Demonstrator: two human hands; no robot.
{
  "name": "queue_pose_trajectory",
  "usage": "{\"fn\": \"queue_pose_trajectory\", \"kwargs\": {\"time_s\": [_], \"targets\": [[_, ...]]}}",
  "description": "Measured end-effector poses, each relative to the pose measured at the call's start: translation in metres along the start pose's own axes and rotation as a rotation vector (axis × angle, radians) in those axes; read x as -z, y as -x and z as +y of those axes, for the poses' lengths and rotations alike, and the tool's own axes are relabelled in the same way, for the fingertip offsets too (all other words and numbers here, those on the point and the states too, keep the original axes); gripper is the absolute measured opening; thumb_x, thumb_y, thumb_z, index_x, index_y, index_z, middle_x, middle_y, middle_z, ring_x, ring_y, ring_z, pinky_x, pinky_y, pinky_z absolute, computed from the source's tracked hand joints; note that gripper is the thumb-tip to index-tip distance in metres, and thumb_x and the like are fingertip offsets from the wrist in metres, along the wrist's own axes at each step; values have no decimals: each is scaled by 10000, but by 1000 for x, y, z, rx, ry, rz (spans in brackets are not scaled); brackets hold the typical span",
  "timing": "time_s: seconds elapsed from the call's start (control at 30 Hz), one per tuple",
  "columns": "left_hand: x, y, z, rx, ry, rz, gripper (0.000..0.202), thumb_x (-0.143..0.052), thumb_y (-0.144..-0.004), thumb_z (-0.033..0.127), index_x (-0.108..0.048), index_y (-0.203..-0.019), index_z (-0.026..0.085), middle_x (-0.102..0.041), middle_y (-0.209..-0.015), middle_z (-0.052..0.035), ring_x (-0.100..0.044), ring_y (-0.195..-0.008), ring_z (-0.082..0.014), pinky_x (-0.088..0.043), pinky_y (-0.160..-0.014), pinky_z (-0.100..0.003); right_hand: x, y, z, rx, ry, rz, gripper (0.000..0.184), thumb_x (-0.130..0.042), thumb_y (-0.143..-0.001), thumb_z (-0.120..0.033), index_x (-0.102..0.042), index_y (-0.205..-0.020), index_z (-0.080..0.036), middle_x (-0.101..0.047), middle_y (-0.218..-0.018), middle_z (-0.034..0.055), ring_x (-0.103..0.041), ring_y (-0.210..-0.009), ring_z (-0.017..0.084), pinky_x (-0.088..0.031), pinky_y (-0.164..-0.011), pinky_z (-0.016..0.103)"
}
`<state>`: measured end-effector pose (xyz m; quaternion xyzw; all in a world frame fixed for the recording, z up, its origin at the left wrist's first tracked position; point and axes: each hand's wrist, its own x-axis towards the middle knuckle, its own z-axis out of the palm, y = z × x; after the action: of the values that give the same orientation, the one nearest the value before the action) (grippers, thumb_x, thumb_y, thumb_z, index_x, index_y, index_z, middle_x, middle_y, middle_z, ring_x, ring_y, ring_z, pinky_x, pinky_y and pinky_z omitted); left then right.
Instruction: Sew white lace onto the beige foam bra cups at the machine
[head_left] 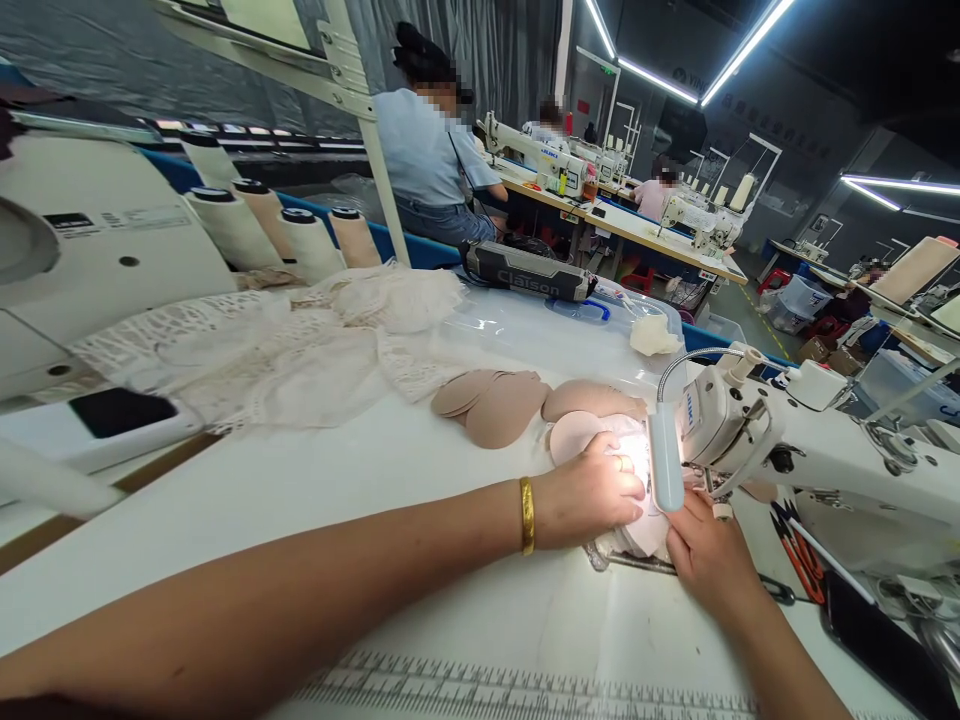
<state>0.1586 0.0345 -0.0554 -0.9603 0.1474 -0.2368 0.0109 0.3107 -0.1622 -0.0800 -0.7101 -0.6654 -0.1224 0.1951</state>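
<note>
My left hand (604, 490), with a ring and a gold bangle, is closed with curled fingers on a pale pink fabric piece (641, 535) under the sewing machine's lamp (666, 458). My right hand (705, 545) lies at the fabric's right edge, by the needle area, its fingers stretched out; the lamp partly hides their tips. The white sewing machine (757, 425) reaches in from the right. Just beyond my left hand sits a light round cup pad (576, 437). Brown-beige cup pads (499, 410) lie overlapped to its left.
White lace fabric (300, 350) is heaped at the left, before thread cones (236, 228). A clear plastic bin (510, 335) stands behind the pads. Orange-handled snips (799, 555) and a phone (889, 640) lie at right. A printed ruler (525, 690) runs along the front. Co-workers sit beyond.
</note>
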Motion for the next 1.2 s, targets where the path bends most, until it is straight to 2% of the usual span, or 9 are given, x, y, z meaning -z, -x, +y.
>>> {"fn": "queue_pose_trajectory", "kwargs": {"time_s": [0.13, 0.27, 0.4, 0.57, 0.67, 0.77, 0.93, 1.2], "targets": [[-2, 0, -2, -97, -4, 29, 238, -579, -637, -47, -545, -699, 180, -628, -721, 9, -543, -716, -174, -330, -861, -410, -2, 0, 2, -20, 39, 17, 497, -429, -905, -61, -639, -1316, -244, -705, -1242, 59, -603, -1143, 262, -500, -894, 366], [-6, 0, -4, -89, 1, 47, 278, -560, -583, -55, -568, -731, 180, -652, -758, 12, -524, -702, -170, -312, -899, -457, -7, 0, 5, 1, 88, 53, 473, -415, -935, -78, -625, -1331, -227, -715, -1233, 70, -627, -1092, 262, -503, -865, 371], [-8, 1, -3, -46, -7, 37, 272, -548, -618, -53, -588, -756, 178, -655, -761, 9, -521, -705, -175, -283, -929, -513, -9, 1, 5, -9, 100, 62, 458, -407, -948, -96, -623, -1329, -231, -707, -1256, 66, -626, -1103, 273, -515, -835, 383], [-6, 1, -1, -63, -15, 21, 229, -544, -611, -49, -534, -669, 172, -600, -698, 8, -467, -652, -152, -308, -923, -503, -5, 2, 2, -33, 84, 21, 506, -412, -940, -88, -590, -1380, -266, -706, -1247, 62, -631, -1120, 274, -531, -827, 374], [-4, 1, 0, -52, -1, 11, 234, -539, -601, -52, -524, -668, 172, -594, -685, 12, -462, -642, -148, -321, -923, -503, -1, 4, 3, -34, 84, 6, 460, -413, -957, -112, -597, -1353, -258, -711, -1229, 65, -659, -1059, 264, -547, -790, 363], [-4, 0, 0, -28, 8, -10, 230, -544, -619, -49, -541, -676, 174, -612, -695, 11, -476, -645, -153, -324, -927, -516, 0, 6, 4, -34, 119, 61, 356, -415, -992, -171, -627, -1275, -207, -727, -1156, 101, -683, -996, 271, -562, -798, 388], [-5, 0, 0, 3, 16, -32, 247, -553, -646, -43, -605, -727, 185, -647, -735, -5, -510, -689, -176, -324, -939, -530, 1, 1, 7, -5, 143, 192, 270, -421, -1014, -176, -639, -1171, -165, -745, -1063, 139, -681, -1063, 296, -577, -857, 435], [-5, 0, 2, -39, 5, 35, 228, -534, -594, -55, -509, -616, 170, -586, -648, 12, -446, -612, -135, -314, -916, -523, 4, -2, 4, 4, 105, 197, 257, -440, -1005, -162, -622, -1186, -158, -745, -1063, 144, -686, -1052, 301, -601, -851, 468]]}}
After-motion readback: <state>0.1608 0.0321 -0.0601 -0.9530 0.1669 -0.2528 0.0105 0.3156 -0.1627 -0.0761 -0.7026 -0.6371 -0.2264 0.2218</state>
